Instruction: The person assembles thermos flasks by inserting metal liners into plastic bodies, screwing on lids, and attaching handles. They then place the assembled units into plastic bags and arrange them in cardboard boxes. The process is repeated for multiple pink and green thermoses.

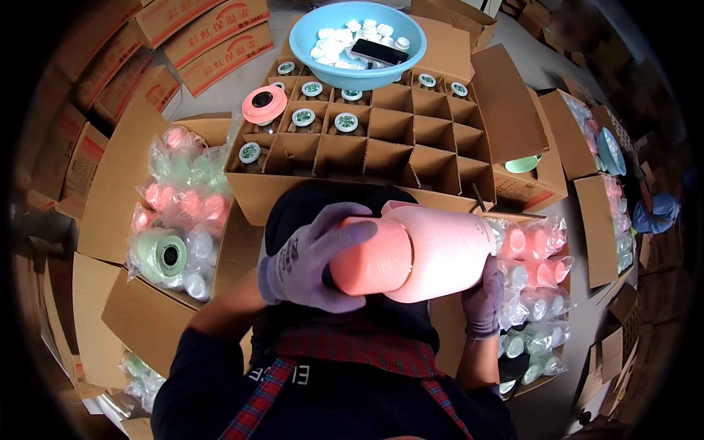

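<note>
A pale pink vacuum jug (447,257) lies tilted sideways above my lap, its handle on the far side. My left hand (312,260), in a light purple work glove, is wrapped round the coral cap (372,257) at its left end. At the other end my right hand (484,299), gloved too, grips the jug's base; some of its fingers are hidden behind the body. Just beyond stands a divided cardboard box (352,180), where several glass liners with green-and-white round tops (346,123) sit in compartments. A coral ring-shaped part (265,106) rests over one of them.
A light blue basin (308,62) of white caps and a phone (380,52) sits on the box's far side. Open cartons of bagged coral, green and white parts flank me, with a green piece (158,253) at left. Another person (656,213) is at far right.
</note>
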Motion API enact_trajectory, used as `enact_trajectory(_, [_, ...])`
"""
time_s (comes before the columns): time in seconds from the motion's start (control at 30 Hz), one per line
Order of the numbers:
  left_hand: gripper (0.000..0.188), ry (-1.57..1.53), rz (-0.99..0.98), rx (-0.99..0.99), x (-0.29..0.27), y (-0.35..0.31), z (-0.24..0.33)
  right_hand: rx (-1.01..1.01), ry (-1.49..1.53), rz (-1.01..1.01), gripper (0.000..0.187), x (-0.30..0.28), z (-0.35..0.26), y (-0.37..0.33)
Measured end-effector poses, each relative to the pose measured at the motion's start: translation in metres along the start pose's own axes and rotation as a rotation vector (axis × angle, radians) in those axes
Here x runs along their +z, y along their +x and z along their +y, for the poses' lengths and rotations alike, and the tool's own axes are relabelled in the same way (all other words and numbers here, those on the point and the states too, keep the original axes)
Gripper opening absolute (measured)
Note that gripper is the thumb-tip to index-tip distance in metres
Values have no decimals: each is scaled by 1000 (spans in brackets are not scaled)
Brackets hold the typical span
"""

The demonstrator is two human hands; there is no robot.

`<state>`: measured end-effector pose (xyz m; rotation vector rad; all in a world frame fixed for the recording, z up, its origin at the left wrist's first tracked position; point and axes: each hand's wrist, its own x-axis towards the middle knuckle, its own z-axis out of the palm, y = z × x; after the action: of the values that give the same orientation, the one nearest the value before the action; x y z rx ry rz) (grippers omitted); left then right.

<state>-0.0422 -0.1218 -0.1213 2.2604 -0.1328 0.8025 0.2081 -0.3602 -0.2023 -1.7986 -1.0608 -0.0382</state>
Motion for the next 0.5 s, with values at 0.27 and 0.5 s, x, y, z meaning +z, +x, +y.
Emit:
enact_trajectory(0.27, [86, -75, 330, -557, -62, -30, -69, -203, -94, -389, 56, -34, -103, 76])
enact_trajectory(0.5, [106, 762, 336, -1578, -166, -3, -320, -569, -289, -1081, 52, 116, -145, 107])
